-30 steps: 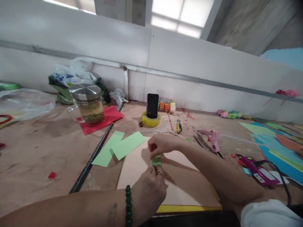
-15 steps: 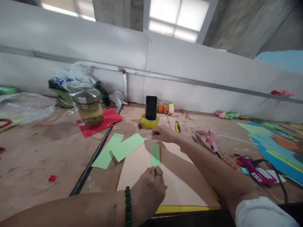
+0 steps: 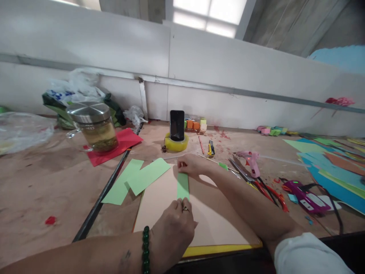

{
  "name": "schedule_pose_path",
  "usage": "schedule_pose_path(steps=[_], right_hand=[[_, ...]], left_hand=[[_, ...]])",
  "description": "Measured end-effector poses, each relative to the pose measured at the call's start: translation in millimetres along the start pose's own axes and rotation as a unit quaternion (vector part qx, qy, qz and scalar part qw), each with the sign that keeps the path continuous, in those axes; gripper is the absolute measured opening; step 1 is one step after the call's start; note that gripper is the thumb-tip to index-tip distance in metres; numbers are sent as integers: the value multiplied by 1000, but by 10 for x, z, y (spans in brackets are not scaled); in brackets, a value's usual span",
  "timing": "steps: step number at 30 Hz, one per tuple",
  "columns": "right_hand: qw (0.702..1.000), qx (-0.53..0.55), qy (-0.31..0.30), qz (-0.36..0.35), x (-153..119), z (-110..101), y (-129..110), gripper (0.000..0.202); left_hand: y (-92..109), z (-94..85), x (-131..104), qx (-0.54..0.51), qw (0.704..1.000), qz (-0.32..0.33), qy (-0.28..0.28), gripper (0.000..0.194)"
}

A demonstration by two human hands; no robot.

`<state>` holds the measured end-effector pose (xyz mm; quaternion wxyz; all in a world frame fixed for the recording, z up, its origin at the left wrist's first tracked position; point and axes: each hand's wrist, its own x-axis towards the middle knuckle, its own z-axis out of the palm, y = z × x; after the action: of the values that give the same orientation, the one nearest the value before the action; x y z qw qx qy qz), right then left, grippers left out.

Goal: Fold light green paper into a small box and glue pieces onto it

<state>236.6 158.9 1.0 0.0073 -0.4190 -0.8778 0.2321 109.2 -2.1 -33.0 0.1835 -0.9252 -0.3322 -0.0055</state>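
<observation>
The left hand (image 3: 173, 228) pinched the near end of a green paper strip (image 3: 183, 186), fingers closed on it over the pale sheets (image 3: 216, 220); the right hand (image 3: 191, 165) was at the strip's far end, its exact grip impossible to tell. Left of the grip lay two green pieces (image 3: 149, 176); beyond it, a phone (image 3: 177, 125) stood in a yellow tape roll (image 3: 176, 144).

Your left hand (image 3: 174, 228) comes in low from the left, knuckles up, its thumb and fingers pinched together, a ring on one finger and a green beaded bracelet at the wrist. Your right hand (image 3: 191, 166) sits farther forward, fingers curled and bent down, its forearm slanting back to a pale sleeve. Your two hands are apart.
</observation>
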Motion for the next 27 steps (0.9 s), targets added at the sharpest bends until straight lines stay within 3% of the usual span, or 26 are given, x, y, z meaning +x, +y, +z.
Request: schedule_pose_path(steps=[2, 5, 9, 12, 15, 21, 27], right_hand=[[1000, 6, 27, -10, 6, 2, 50, 11], [999, 24, 17, -41, -18, 1, 65, 20], [999, 11, 40, -26, -73, -21, 57, 41], [995, 11, 79, -60, -91, -41, 64, 34], [996, 24, 22, -77, -94, -52, 56, 27], [996, 15, -92, 11, -178, -135, 15, 13], [969, 38, -229, 89, -289, -160, -105, 17]], left_hand=[[-1, 17, -7, -7, 1000, -8, 7, 37], [-14, 23, -12, -21, 999, -20, 29, 34], [-57, 17, -3, -37, 998, -13, 43, 25], [-98, 1, 11, -49, 998, -11, 32, 14], [-126, -11, 23, -54, 998, -39, 15, 13], [-132, -20, 27, -26, 997, -79, 2, 6], [-175, -28, 13, 0, 990, -143, -19, 26]])
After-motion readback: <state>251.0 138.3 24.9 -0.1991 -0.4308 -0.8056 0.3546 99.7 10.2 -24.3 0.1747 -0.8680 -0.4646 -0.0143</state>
